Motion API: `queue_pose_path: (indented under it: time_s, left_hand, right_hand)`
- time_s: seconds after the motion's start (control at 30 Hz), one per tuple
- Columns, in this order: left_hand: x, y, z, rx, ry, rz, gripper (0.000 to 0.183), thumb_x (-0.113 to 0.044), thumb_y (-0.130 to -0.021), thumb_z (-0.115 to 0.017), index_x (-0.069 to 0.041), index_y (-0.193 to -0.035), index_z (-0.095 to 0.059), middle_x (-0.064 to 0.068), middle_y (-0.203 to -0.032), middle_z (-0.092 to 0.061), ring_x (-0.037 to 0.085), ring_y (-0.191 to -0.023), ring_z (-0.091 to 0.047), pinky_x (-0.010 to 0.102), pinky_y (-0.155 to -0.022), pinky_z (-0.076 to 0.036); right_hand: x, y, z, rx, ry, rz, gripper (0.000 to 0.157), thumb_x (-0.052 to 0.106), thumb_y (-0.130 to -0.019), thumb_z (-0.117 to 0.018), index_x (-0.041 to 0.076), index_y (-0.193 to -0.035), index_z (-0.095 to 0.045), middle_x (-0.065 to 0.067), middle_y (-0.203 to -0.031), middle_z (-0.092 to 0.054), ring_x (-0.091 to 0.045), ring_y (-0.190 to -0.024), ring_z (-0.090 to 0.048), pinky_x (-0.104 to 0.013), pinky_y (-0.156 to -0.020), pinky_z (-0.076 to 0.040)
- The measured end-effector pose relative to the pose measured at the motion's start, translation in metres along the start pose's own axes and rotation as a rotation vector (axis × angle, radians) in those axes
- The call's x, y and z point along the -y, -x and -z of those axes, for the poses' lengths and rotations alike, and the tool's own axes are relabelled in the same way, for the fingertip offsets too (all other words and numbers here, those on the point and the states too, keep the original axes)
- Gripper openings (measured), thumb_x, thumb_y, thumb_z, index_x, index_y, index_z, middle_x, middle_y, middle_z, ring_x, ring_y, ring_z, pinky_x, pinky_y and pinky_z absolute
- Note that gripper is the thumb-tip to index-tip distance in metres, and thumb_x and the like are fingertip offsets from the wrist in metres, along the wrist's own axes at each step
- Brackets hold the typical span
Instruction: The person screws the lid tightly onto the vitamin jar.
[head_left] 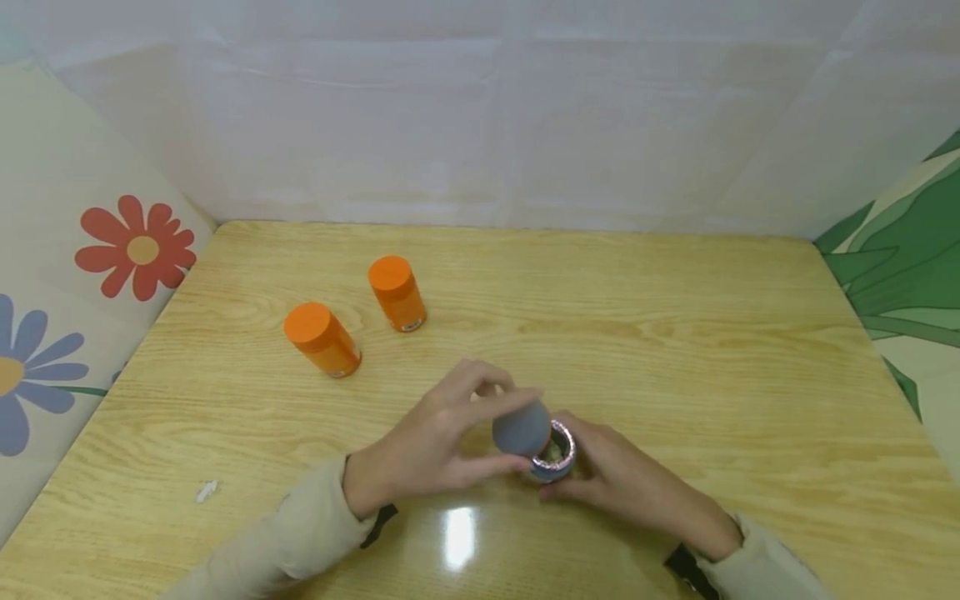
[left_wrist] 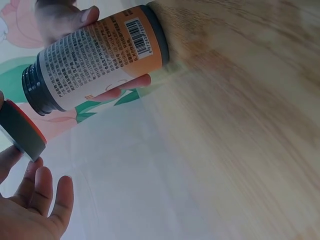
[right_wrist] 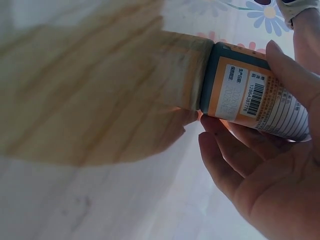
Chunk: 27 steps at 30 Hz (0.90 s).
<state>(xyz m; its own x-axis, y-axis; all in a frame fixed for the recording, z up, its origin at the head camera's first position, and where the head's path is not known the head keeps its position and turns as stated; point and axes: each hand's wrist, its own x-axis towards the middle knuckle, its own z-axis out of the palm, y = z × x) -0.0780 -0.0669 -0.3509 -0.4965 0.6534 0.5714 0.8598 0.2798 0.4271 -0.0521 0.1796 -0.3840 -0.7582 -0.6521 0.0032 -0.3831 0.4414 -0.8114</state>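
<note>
A dark grey lid (head_left: pixel 521 429) with a red inner edge is pinched by my left hand (head_left: pixel 438 437), just beside the mouth of a jar. My right hand (head_left: pixel 626 471) grips that jar (right_wrist: pixel 245 90), thumb on one side and fingers on the other. The jar stands upright on the table, uncapped, with a black threaded neck (left_wrist: pixel 37 90) and an orange and white printed label. Something pale and lumpy (head_left: pixel 553 451) shows inside its shiny rim. In the left wrist view the lid (left_wrist: pixel 22 130) is apart from the neck.
Two orange jars (head_left: pixel 322 340) with orange lids stand upright to the left, one farther back (head_left: pixel 397 293). A small white scrap (head_left: pixel 206 491) lies on the wooden table (head_left: pixel 675 333) at left. White cloth (head_left: pixel 495 117) hangs behind, with flower and leaf prints at the sides.
</note>
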Motion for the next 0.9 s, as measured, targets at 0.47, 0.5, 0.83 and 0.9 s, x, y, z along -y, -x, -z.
queue_pose_path:
  time_s: [0.47,0.5,0.83,0.9]
  left_hand:
    - [-0.004,-0.008,-0.009,0.003,0.017,-0.028,0.060,-0.032,-0.074,-0.086,-0.007,-0.124,-0.065,0.005,-0.116,-0.062,0.015,-0.105,-0.056,0.022,-0.093,-0.049]
    - [-0.004,-0.008,-0.009,0.009,0.013,-0.029,0.059,-0.032,-0.074,-0.086,-0.007,-0.124,-0.066,0.005,-0.116,-0.062,0.015,-0.105,-0.055,0.022,-0.092,-0.049]
    - [-0.007,-0.011,-0.012,0.078,0.004,-0.019,0.057,-0.031,-0.078,-0.084,-0.009,-0.127,-0.066,0.005,-0.119,-0.060,0.014,-0.106,-0.053,0.019,-0.091,-0.047]
    - [-0.007,-0.012,-0.013,0.089,0.002,-0.021,0.056,-0.030,-0.078,-0.083,-0.009,-0.127,-0.066,0.004,-0.120,-0.060,0.014,-0.106,-0.052,0.019,-0.091,-0.047]
  right_hand:
    - [-0.002,0.001,0.000,-0.002,-0.004,0.003,0.062,0.033,-0.085,-0.076,0.013,-0.137,-0.049,-0.001,-0.117,-0.070,-0.016,-0.105,-0.067,-0.033,-0.091,-0.057]
    - [-0.002,0.001,0.000,-0.003,-0.007,-0.002,0.063,0.032,-0.085,-0.076,0.013,-0.138,-0.049,-0.001,-0.119,-0.069,-0.016,-0.107,-0.067,-0.034,-0.092,-0.056]
    - [-0.003,0.001,0.000,0.003,0.003,0.009,0.063,0.029,-0.086,-0.076,0.015,-0.140,-0.047,0.000,-0.122,-0.068,-0.018,-0.110,-0.066,-0.036,-0.095,-0.055]
    - [-0.003,0.001,0.000,0.003,0.015,0.011,0.059,0.031,-0.087,-0.074,0.015,-0.138,-0.049,0.001,-0.120,-0.068,-0.017,-0.110,-0.066,-0.037,-0.096,-0.055]
